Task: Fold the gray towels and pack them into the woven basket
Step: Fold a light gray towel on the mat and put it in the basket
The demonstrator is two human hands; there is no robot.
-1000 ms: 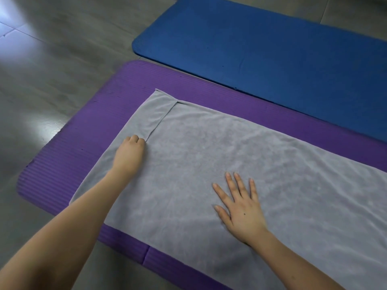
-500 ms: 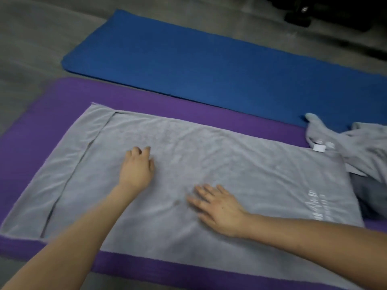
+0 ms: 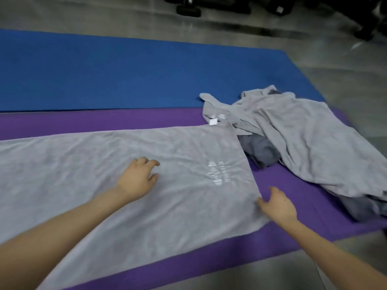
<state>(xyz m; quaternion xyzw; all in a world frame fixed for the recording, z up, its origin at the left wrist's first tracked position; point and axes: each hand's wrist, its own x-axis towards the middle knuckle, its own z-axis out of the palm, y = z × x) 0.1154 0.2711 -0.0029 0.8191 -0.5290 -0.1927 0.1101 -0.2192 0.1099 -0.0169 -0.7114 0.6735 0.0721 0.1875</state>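
A light gray towel (image 3: 100,174) lies spread flat along the purple mat (image 3: 293,208), with white lettering near its right end. My left hand (image 3: 137,178) rests on the towel's middle, fingers loosely curled and apart. My right hand (image 3: 276,206) sits at the towel's near right corner, fingertips touching its edge; whether it grips the cloth is unclear. A heap of crumpled gray towels (image 3: 303,141), light ones over darker ones, lies at the mat's right end. No woven basket is in view.
A blue mat (image 3: 125,72) lies beyond the purple one, parallel to it. Dark equipment (image 3: 209,5) stands on the gray floor at the back. Bare floor (image 3: 272,275) shows in front of the mat.
The view has swung right along the towel. Both hands have slid right: the left to the towel's middle, the right to its near right corner. The crumpled pile has come into view.
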